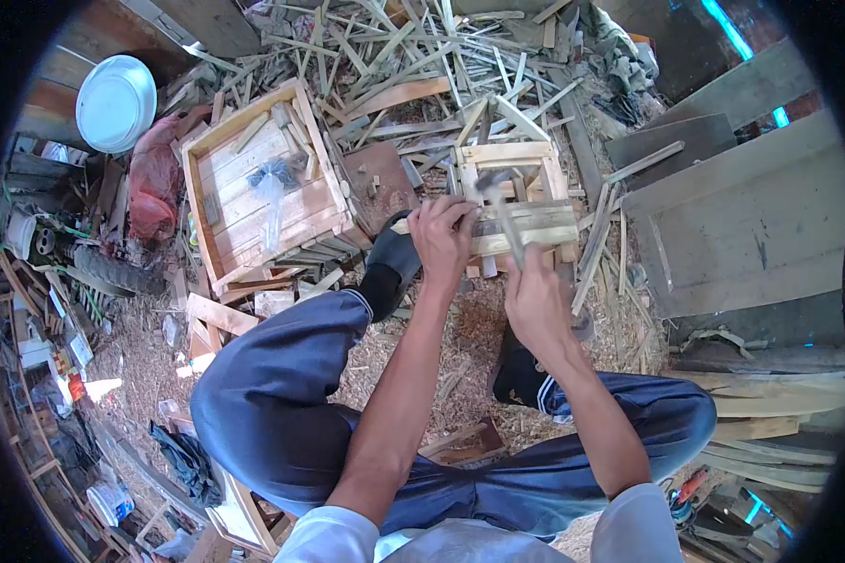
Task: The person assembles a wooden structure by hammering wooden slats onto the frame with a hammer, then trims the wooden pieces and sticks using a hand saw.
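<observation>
Seated on the ground, legs in dark blue trousers (282, 394) spread around the work. Behind: big heap of pale offcut wood strips (422, 66). Right: grey flat board panels (751, 225). Left: finished shallow crate of light wooden slats (253, 183), clear plastic bag with dark contents inside it. Far left: round white-blue plastic basin (115, 101).

Work piece: small half-built crate frame of pale wooden slats (516, 192), on the sawdust between the feet, just beyond both hands.

Left hand (443, 236) clamped on the front slat of the frame, fingers curled over its left end. Right hand (537, 305) closed round the wooden handle of a steel-headed hammer (498, 202); head sits over the frame's top, handle runs back toward the body.

Risks, my read:
- Left fingers just beside the strike line. A glancing blow catches them.
- Thin slat near its end: could split under a nail.
- Frame unclamped on loose sawdust: may skid or rack when struck.
- Foot in black sock (394, 263) touching the frame's corner, within range of a miss.
</observation>
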A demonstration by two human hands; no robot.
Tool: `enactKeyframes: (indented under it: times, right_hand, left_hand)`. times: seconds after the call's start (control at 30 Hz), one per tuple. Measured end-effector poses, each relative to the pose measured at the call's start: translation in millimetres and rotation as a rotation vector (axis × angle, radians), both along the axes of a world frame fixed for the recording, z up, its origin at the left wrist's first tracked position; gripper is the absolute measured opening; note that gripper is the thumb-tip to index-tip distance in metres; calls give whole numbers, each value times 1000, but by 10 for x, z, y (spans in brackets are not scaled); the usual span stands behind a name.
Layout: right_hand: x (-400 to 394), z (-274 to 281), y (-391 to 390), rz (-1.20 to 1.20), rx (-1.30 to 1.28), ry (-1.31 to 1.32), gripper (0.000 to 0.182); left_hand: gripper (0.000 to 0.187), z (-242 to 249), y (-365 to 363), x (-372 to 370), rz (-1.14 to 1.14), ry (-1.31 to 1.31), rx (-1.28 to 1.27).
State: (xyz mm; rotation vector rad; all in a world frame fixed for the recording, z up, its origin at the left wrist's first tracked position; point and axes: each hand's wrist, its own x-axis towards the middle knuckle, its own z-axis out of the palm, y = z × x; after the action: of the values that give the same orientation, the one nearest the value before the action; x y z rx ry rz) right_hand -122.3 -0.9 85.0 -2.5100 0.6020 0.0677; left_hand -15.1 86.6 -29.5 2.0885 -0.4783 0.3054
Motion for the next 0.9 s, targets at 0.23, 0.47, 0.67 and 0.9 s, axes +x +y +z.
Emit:
enactKeyframes:
  times: [0.23, 0.47, 0.67, 0.9]
  right_hand:
    - [55, 158, 19, -51, 51, -95, 22]
    - [3, -84, -43, -9, -10, -17, 22]
    - [-23, -3, 17, -19, 24, -122, 22]
    - [-2, 64, -18, -34, 17, 10, 23]
  left_hand:
    - [9, -2, 0, -15, -19, -11, -13]
    - [9, 0, 7, -26, -29, 4, -28]
    - [9, 5, 12, -20, 3, 11, -33]
    - [8, -20, -3, -38, 30, 58, -43]
